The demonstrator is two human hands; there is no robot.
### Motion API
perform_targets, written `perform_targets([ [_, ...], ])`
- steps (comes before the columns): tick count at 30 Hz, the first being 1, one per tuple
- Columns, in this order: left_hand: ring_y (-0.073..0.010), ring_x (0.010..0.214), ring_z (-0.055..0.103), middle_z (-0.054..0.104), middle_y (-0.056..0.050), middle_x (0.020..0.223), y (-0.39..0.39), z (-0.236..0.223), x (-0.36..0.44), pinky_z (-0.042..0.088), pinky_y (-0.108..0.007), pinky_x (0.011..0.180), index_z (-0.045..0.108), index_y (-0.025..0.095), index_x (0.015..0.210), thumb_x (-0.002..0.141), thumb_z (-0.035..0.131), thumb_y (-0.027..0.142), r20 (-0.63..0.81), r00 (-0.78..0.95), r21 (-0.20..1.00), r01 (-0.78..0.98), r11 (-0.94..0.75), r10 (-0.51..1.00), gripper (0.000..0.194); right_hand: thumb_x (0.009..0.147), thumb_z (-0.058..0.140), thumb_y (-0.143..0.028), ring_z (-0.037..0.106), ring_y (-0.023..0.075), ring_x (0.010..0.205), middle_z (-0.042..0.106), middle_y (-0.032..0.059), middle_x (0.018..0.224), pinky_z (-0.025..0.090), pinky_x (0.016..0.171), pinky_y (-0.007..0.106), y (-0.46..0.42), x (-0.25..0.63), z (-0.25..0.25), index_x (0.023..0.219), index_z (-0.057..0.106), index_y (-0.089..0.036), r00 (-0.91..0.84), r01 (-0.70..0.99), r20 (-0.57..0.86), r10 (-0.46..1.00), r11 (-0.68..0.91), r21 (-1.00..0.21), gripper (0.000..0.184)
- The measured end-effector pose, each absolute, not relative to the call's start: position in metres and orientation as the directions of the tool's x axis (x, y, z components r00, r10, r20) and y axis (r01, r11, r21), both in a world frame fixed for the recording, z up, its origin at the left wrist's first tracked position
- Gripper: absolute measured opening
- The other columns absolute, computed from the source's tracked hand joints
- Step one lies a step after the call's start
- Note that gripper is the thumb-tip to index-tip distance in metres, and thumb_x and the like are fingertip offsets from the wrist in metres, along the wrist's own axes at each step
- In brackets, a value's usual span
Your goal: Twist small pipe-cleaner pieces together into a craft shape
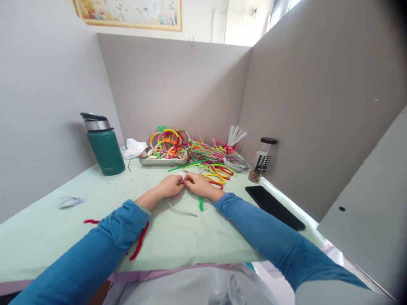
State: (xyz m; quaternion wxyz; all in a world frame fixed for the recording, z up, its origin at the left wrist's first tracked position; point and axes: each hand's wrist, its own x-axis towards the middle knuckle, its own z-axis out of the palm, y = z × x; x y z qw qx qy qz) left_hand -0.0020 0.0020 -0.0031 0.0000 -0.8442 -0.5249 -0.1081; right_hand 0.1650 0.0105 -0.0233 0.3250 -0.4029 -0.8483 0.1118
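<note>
My left hand (pixel 171 185) and my right hand (pixel 197 184) meet above the middle of the table, fingers pinched together. Between the fingertips shows a thin pinkish pipe cleaner (pixel 177 195), its end poking out below my left hand; most of it is hidden by the fingers. A short green pipe cleaner (pixel 201 204) lies under my right wrist. Just in front of my hands, a thin grey cord (pixel 181 212) curves over the cloth. Red pipe cleaner (pixel 140 241) sticks out beside my left forearm, partly covered by the sleeve.
Behind my hands lie a metal tray (pixel 163 162) of small pieces with looped pipe cleaners on top, a tangled pipe-cleaner pile (pixel 206 152) and coiled grey wire (pixel 237 164). A green bottle (pixel 106 152) stands left; a jar (pixel 262 161) and a black phone (pixel 275 207) are right. Grey partitions enclose the table.
</note>
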Motion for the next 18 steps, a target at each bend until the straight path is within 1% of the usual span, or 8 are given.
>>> perform_targets([
  [18,-0.0195,0.075,0.06,0.07,-0.007,0.084,0.0011,-0.0021,-0.0017,0.04,-0.027,0.065,0.065,0.016,0.086,0.08,0.044,0.03,0.179,0.422,0.135,0.884,-0.447,0.889,0.025,0.082,0.051,-0.022,0.054,0.0136,0.069,0.066,0.003,0.08,0.035,0.063,0.024,0.0104,0.1648,-0.0235,0.088,0.063,-0.017,-0.468,0.611,0.458,0.756,0.651,-0.45,0.014],
])
